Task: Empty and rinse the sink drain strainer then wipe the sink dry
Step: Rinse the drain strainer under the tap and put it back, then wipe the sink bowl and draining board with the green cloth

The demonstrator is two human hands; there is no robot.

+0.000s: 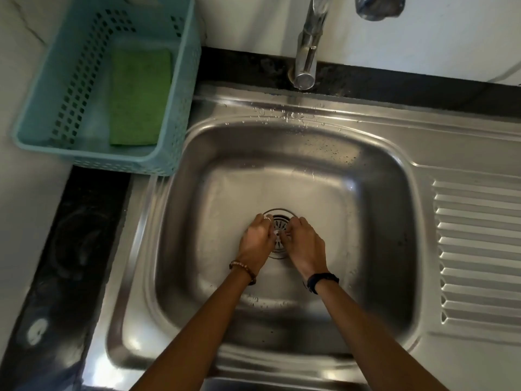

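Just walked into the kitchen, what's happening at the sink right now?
A person has both hands down in the steel sink, the left hand and the right hand curled on either side of the drain strainer, which sits in the drain. The tap is not running. A green sponge lies in the blue basket nearby.

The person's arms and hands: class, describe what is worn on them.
Both forearms are bare, with no sleeves in view. The left hand has a brown beaded bracelet at its wrist and a ring on one finger. The right hand has a dark wristband.
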